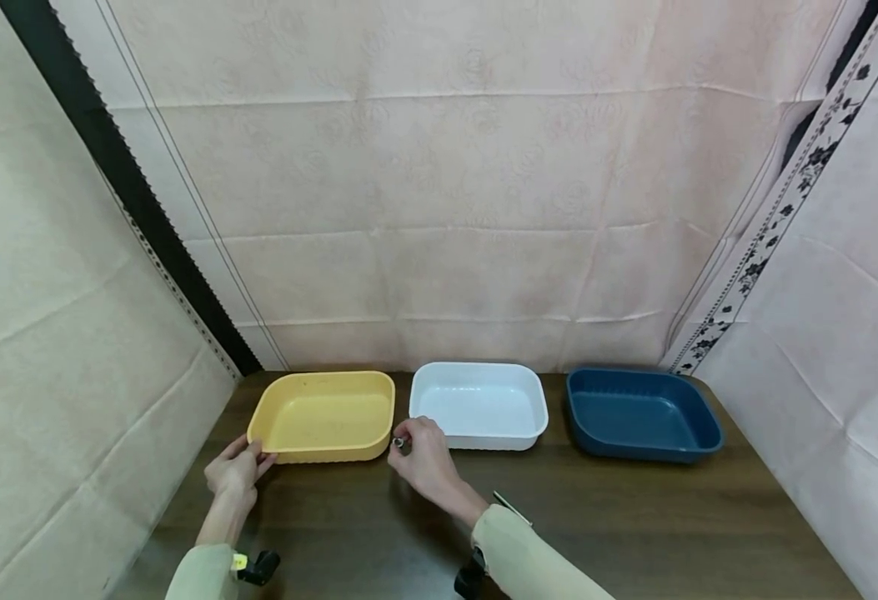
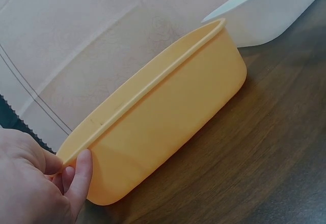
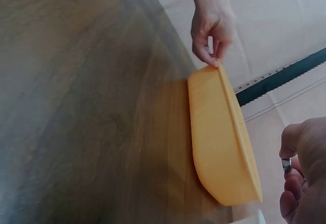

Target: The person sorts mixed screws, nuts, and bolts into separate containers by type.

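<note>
My left hand (image 1: 234,471) pinches the rim of a yellow plastic tub (image 1: 326,417) at its front left corner. In the left wrist view its fingers lie against the outer wall of the tub (image 2: 168,117), just under the lip. Near the front right corner of the yellow tub, my right hand (image 1: 425,462) holds a small shiny metal piece (image 3: 286,165) between thumb and fingers. Most of this piece is hidden by the fingers, and I cannot tell its kind. A white tub (image 1: 479,404) stands right behind the right hand.
A dark blue tub (image 1: 643,412) stands to the right of the white one, all in a row along the back of the brown wooden table (image 1: 634,525). Pale cloth hangs behind the table (image 1: 446,183) and at both sides.
</note>
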The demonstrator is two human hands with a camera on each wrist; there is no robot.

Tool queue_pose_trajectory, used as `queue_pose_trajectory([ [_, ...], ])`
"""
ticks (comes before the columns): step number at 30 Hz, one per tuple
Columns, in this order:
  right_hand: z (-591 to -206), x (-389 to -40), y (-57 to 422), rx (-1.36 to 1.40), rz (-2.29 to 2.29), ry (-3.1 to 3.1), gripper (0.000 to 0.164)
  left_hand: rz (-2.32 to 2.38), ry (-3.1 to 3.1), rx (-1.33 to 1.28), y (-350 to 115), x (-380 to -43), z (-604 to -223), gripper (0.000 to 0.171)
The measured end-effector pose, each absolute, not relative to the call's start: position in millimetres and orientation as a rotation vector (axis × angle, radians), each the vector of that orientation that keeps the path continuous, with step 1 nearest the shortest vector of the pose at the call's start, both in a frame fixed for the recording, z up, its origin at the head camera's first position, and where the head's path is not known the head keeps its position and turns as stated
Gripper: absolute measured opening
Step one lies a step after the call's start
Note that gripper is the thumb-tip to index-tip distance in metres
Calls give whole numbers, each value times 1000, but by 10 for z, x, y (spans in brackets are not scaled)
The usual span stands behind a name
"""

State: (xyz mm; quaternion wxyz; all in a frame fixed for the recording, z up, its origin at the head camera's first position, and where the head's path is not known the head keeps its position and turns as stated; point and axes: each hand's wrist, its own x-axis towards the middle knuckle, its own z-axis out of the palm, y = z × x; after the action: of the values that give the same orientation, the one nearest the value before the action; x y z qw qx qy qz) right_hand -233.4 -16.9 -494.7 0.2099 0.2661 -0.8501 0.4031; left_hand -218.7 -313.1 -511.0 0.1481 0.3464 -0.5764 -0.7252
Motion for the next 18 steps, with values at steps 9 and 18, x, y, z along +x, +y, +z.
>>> queue_pose_trajectory([
  [9, -4954, -2440, -402, 741, 1130, -2397, 9, -2087, -1658, 962, -3123, -2144, -5105, 52],
  [18, -4948, -2526, -525, 718, 1114, -2446, 8, -2095, -1669, 942, -3126, -2142, -5103, 52],
])
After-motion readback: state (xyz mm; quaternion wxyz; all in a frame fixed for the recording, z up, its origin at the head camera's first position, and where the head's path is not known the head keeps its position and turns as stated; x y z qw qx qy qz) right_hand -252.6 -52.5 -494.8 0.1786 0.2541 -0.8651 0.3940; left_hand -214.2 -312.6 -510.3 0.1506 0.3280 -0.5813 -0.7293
